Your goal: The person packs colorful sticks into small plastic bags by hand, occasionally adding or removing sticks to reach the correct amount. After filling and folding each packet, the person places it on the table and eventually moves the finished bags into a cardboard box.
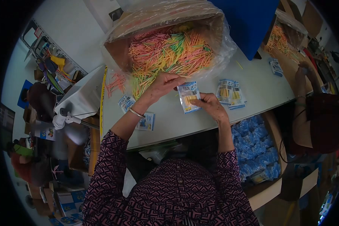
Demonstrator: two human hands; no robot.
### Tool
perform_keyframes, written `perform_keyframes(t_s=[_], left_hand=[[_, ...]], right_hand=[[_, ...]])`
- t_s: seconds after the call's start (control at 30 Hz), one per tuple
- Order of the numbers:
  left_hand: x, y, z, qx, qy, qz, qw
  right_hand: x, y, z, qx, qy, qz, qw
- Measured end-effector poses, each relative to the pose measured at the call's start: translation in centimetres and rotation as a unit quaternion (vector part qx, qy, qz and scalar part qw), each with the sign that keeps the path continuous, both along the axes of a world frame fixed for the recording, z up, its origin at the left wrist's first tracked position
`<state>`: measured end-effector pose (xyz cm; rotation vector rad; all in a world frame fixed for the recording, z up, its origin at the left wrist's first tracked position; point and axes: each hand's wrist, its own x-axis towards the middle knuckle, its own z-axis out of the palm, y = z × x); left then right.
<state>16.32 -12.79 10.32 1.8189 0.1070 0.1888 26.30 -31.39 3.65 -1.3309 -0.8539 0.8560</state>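
A small blue-and-white packet [189, 92] with yellow sticks showing through its clear front hangs between my hands, above the table. My left hand [165, 87] pinches its upper left corner. At the lower right edge, my right hand [213, 107] grips it with the thumb across the front. Just beyond my left hand, many pink, yellow and green sticks [173, 49] spill from a plastic-lined cardboard box [116, 52]. Two similar packets [229, 92] lie to the right of my right hand. Other packets [147, 121] lie beside my left forearm, which partly covers them.
The white table [169, 130] carries loose pink sticks [116, 83] at its left. Below its right edge stands a carton of blue packets [255, 147]. A co-worker's hands [305, 73] are at the right, near another box of sticks [280, 41]. A blue panel [248, 26] stands behind.
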Motion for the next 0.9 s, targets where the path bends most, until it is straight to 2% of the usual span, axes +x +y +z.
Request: perform_keyframes(t_s=[0.07, 0.13, 0.27, 0.43, 0.47, 0.53, 0.57, 0.63, 0.77, 0.9], left_hand=[[0.2, 0.6, -0.2, 0.012, 0.005, 0.007, 1.000], [0.7, 1.3, 0.1, 0.162, 0.000, -0.102, 0.982], [0.7, 1.2, 0.9, 0.171, 0.019, -0.132, 0.976], [0.8, 1.4, 1.7, 0.268, 0.029, -0.198, 0.943], [0.7, 1.3, 1.9, 0.268, 0.030, -0.199, 0.942], [0.2, 1.1, 2.0, 0.189, -0.011, -0.141, 0.972], [0.2, 1.2, 1.7, 0.188, -0.010, -0.142, 0.972], [0.4, 1.5, 1.4, 0.242, 0.075, -0.168, 0.953], [0.2, 1.0, 1.4, 0.260, 0.043, -0.193, 0.945], [0.1, 0.5, 0.9, 0.227, 0.006, -0.145, 0.963]], right_hand=[[0.1, 0.0, -0.1, -0.008, -0.021, 0.004, 1.000], [0.3, 0.1, -0.1, -0.017, -0.028, 0.032, 0.999], [0.3, 0.2, -0.2, -0.025, -0.032, 0.056, 0.998], [0.4, -0.2, -0.4, -0.016, -0.034, 0.064, 0.997], [0.5, -0.4, -0.4, -0.016, -0.033, 0.063, 0.997], [0.6, -0.7, -0.3, -0.044, -0.039, 0.040, 0.997], [0.4, -0.8, -0.1, -0.044, -0.038, 0.040, 0.998], [-0.1, -0.5, 0.3, -0.015, -0.018, 0.059, 0.998], [0.1, -0.4, 0.2, -0.046, -0.052, 0.079, 0.994], [-0.1, -0.1, -0.3, -0.031, -0.032, 0.076, 0.996]])
